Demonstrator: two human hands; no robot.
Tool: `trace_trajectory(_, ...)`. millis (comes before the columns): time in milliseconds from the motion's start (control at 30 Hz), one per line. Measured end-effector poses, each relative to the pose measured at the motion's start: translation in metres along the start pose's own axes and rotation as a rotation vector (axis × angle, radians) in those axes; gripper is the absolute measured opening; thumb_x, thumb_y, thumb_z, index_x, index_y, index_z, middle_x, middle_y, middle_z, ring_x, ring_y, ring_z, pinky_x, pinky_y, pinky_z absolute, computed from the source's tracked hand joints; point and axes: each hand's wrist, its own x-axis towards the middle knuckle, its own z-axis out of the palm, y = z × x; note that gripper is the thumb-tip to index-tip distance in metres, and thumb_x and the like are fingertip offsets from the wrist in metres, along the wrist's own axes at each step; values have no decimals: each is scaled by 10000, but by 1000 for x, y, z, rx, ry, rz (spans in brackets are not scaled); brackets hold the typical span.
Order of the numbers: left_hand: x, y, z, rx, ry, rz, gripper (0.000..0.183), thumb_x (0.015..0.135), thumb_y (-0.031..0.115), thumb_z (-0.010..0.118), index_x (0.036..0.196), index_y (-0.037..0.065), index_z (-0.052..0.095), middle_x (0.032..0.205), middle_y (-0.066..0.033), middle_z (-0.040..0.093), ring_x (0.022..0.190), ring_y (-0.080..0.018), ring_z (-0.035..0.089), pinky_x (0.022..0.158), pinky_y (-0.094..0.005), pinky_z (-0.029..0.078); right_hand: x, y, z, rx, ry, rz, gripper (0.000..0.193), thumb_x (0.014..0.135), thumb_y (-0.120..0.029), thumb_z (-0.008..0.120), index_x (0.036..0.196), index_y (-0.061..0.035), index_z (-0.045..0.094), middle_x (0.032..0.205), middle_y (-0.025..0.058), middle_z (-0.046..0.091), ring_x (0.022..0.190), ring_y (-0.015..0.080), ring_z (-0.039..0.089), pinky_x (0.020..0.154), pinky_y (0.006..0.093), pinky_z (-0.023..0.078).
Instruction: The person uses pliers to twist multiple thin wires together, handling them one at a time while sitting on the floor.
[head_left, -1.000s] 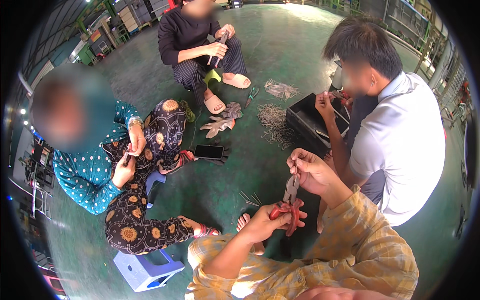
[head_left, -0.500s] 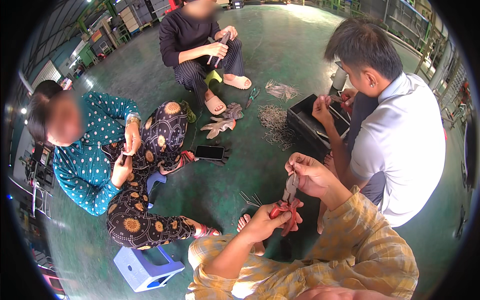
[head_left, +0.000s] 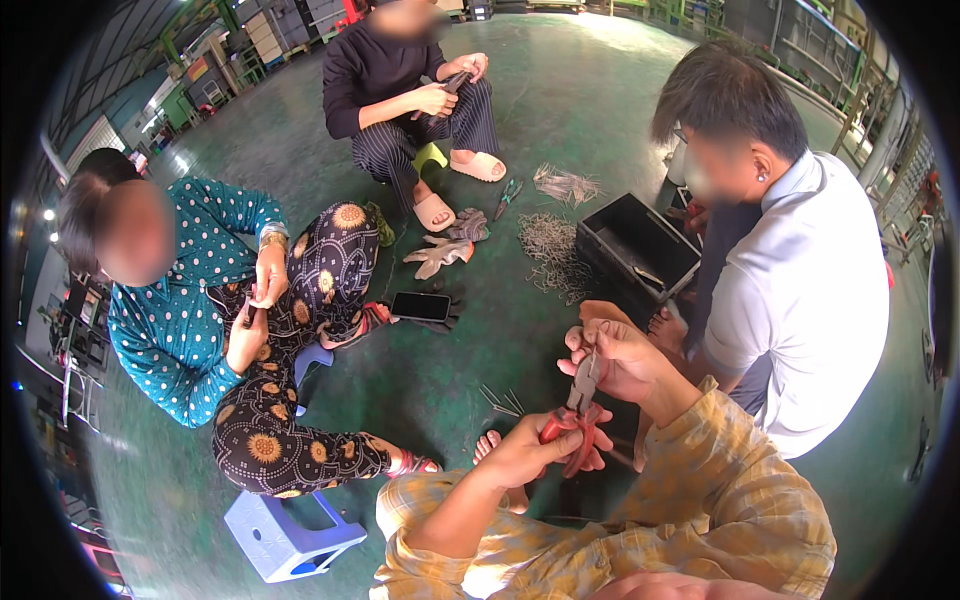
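My left hand point(head_left: 525, 450) is wrapped round the red handles of a pair of pliers point(head_left: 582, 385), whose metal jaws point up and away from me. At the jaw tips my right hand point(head_left: 632, 362) is closed in a pinch. Whatever thin piece it pinches is too small to make out. Just beyond my right hand, another person's hand point(head_left: 604, 312) shows partly, its fingers mostly hidden. A few thin metal rods point(head_left: 502, 400) lie on the green floor, left of the pliers and close to my foot.
Beyond my hands are a black box point(head_left: 625, 235), a pile of bent wire pieces point(head_left: 548, 250) and straight ones point(head_left: 567, 185). Gloves point(head_left: 440, 257), a phone point(head_left: 420, 306) and other pliers point(head_left: 508, 197) lie farther left. Co-workers sit left, ahead and right; a blue stool point(head_left: 290, 535) stands lower left.
The co-worker on the right has moved a hand from above the black box to behind my right hand. The person at the back has brought their tool's handles together. My grip remains similar.
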Motion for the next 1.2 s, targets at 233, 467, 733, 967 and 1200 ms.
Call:
trace_trajectory(233,-2,-5,-1,-10,-122,15,436,932,191,479,1280,-51,380,1045,-112,588,865,-161,602,730,-267,479,0,2,0,67,-195,52,125,836,-195,625,899,-97,579,844,10,566,860,172,570,878,410,450)
trace_trajectory(467,-4,-5,0,-49,-153,49,450,932,187,477,1295,-51,360,1062,-124,578,881,-171,602,736,-268,482,0,6,0,24,-197,-19,124,827,-177,632,891,-95,566,817,10,567,831,166,571,906,420,432)
trace_trajectory(733,-4,-6,-1,-56,-180,57,467,933,191,474,1310,-48,337,1077,-129,570,901,-172,598,752,-274,484,0,9,0,49,-194,-16,119,826,-180,633,883,-101,563,787,8,557,800,162,565,915,417,421)
trace_trajectory(967,-5,-5,-1,-43,-191,33,496,928,219,485,1324,-36,327,1088,-127,565,907,-172,593,758,-271,479,1,13,2,57,-200,-22,110,833,-184,625,875,-106,560,770,-3,539,800,154,551,912,418,419)
trace_trajectory(1200,-4,-5,1,-29,-161,75,495,931,203,476,1343,-15,311,1006,-92,569,860,-141,584,696,-245,466,3,14,-1,60,-191,-13,109,834,-182,626,880,-109,559,778,-11,529,798,152,547,928,418,406)
